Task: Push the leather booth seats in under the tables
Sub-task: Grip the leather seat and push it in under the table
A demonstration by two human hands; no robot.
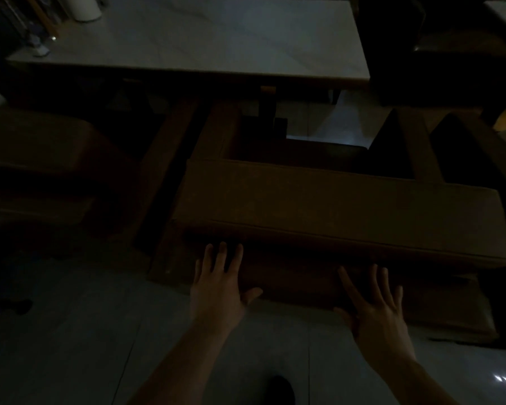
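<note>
The room is very dim. A brown leather booth seat (333,206) stands right in front of me, its padded backrest top running from left to right. Beyond it is a white marble-look table (205,39) with a dark leg beneath. My left hand (221,283) lies flat against the seat's back panel, fingers spread, just under the backrest's lip. Further right, my right hand (376,305) rests flat on the same panel, fingers apart. Neither hand holds anything.
A second brown booth seat (41,159) stands at the left, with a dark gap between the two. A white roll (85,7) and small bottles sit on the table's far left corner. More dark seating (465,54) fills the upper right. Pale tiled floor (70,331) lies under me.
</note>
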